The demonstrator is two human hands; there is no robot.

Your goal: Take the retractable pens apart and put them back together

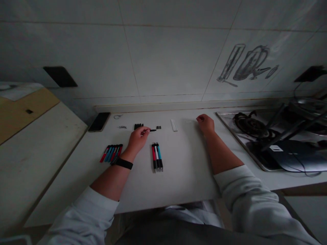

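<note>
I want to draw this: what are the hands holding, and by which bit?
The left hand pinches a thin black rod at one end. The right hand is curled; contents unclear.

Wall: large pale tiles, grey sketch decal at right. White counter. Gas hob at right. Dark sockets either side. Lighting dim.

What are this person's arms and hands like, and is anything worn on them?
The left sleeve and right sleeve are pale grey-white and long, pushed up to about the elbow, so the forearms are bare. A black wristband circles the left wrist. The left hand and right hand are ungloved.
</note>
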